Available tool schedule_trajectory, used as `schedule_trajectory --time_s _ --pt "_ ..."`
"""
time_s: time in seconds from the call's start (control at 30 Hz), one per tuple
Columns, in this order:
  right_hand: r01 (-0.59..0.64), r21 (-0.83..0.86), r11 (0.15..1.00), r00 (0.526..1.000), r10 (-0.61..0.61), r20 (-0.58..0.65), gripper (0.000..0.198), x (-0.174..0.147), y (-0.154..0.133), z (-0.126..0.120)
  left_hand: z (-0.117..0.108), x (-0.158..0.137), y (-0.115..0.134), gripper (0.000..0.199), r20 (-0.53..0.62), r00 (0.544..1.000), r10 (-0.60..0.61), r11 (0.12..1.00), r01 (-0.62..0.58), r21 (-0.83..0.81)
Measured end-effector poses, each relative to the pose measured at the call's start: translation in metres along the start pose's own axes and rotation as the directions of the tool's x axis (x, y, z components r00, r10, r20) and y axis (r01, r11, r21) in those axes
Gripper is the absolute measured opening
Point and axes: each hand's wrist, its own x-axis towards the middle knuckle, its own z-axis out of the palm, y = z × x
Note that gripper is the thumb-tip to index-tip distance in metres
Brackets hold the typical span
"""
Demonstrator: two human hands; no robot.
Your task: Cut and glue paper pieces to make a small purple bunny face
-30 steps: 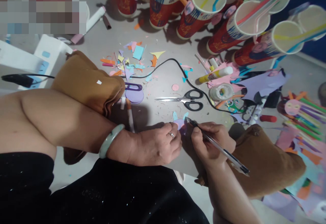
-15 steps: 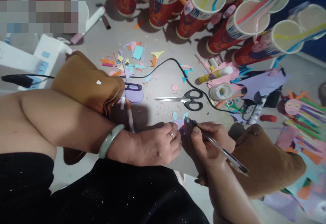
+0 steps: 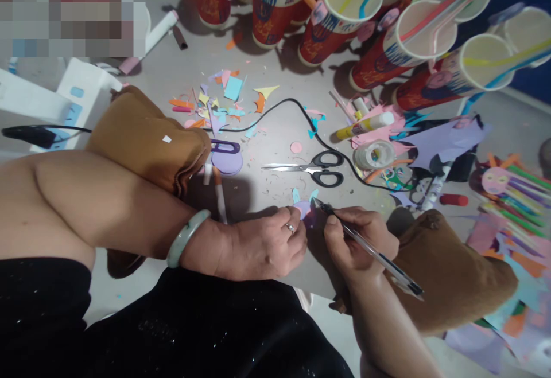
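Near the table's front edge lies a small purple paper cutout [image 3: 306,210] with two light-blue ear-shaped pieces at its top. My left hand [image 3: 270,244] is closed with its fingertips on the left side of this cutout, covering part of it. A clear-barrelled ballpoint pen [image 3: 369,246] with a black tip is gripped in my right hand [image 3: 360,241]. The pen's tip is at the cutout's right ear; whether it touches the paper I cannot tell. Just behind the hands, black-handled scissors [image 3: 310,168] lie partly opened beside a small pink paper disc [image 3: 295,147].
Red paper cups [image 3: 321,28] with straws stand along the back. Paper scraps [image 3: 219,102], a black cable [image 3: 275,102], glue sticks [image 3: 365,125] and a clear tape roll [image 3: 374,154] lie around. A brown pouch [image 3: 146,137] is at left, brown fabric [image 3: 451,275] at right.
The pen has shifted slightly, its back end moving a little right and down. My left hand and the cutout stay in place.
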Motion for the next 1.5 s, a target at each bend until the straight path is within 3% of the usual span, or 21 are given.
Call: schedule_trajectory --time_s 0.27,0.8,1.27,1.5 --pt "-0.06 -0.016 0.998 0.998 0.06 0.005 0.023 -0.0004 0.0014 0.002 0.0031 -0.0002 0.0014 0.041 -0.012 1.0 -0.003 1.0 0.003 0.022" --pt "0.036 0.048 0.998 0.999 -0.035 -0.023 0.012 0.0003 0.0009 0.0025 0.0031 -0.0001 0.0012 0.04 -0.027 1.0 -0.004 1.0 0.005 0.024" --pt "0.021 0.018 1.0 0.999 -0.021 -0.029 0.017 0.0026 -0.0011 0.0035 0.0016 0.0 0.0005 0.04 -0.026 1.0 0.003 1.0 -0.003 0.013" --pt "0.013 0.085 0.996 1.0 -0.013 -0.006 0.012 0.0035 -0.005 0.0002 0.0033 -0.0013 0.0018 0.041 -0.022 1.0 -0.005 1.0 0.005 0.001"
